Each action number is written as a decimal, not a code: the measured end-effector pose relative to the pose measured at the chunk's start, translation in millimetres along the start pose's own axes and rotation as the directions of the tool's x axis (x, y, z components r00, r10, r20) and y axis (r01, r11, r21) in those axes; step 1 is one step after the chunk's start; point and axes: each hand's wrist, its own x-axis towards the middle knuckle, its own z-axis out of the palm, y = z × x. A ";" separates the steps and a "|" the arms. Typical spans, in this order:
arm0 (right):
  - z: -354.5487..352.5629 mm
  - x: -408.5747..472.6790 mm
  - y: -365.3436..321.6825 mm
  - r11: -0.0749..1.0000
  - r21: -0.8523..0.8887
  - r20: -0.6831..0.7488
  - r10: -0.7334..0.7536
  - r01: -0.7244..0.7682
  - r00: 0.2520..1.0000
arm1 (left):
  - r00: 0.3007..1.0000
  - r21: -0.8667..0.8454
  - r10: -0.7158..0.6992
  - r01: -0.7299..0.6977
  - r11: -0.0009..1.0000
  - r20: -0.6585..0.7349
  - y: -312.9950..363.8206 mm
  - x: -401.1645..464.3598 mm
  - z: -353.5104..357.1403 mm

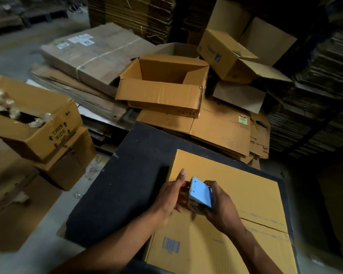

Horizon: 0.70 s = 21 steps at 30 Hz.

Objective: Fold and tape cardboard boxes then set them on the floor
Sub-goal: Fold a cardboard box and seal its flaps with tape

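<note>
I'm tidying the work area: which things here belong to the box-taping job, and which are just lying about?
In use: tape dispenser, right hand, left hand, flat box.

Lying about: open box, "THIS SIDE UP" box, strapped flat cartons.

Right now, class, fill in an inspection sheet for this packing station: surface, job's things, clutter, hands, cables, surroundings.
Surface: dark, speckled work table, partly covered.
Job's things: flat yellow-brown cardboard box with a blue barcode lies on the table; light blue tape dispenser is held above it.
Clutter: open yellow-brown carton on flattened cardboard sheets; carton printed THIS SIDE UP holds crumpled clear plastic.
Hands: right hand has its grip round the dispenser; left hand touches its front end, forefinger straight.
Cables: nothing seen.
Surroundings: tall stacks of flat cardboard at right and behind; grey floor at left.
</note>
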 end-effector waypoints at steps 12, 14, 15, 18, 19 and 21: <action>8.5 5.6 -24.4 0.982 -0.169 -0.050 -0.094 0.085 0.994 | 0.951 -0.314 -0.284 0.236 0.920 -0.118 6.1 0.3 -7.5; 8.8 6.2 -27.0 0.982 -0.167 -0.044 -0.096 0.087 0.994 | 0.955 -0.297 -0.269 0.224 0.928 -0.121 3.2 0.1 -9.1; 9.1 6.2 -27.7 0.982 -0.173 -0.033 -0.089 0.082 0.996 | 0.960 -0.261 -0.252 0.213 0.942 -0.126 1.2 0.4 -9.4; 5.6 7.6 -27.4 0.975 -0.213 0.024 -0.060 0.064 0.998 | 0.962 -0.099 -0.162 0.144 0.985 -0.218 -1.5 3.5 -12.8; 2.6 8.8 -28.1 0.969 -0.235 0.055 -0.065 0.076 0.996 | 0.960 -0.018 -0.112 0.111 0.994 -0.256 -2.1 5.9 -15.4; -4.9 13.1 -30.4 0.945 -0.297 0.122 -0.104 0.136 0.987 | 0.952 0.116 -0.025 0.064 0.991 -0.306 -2.6 10.1 -21.9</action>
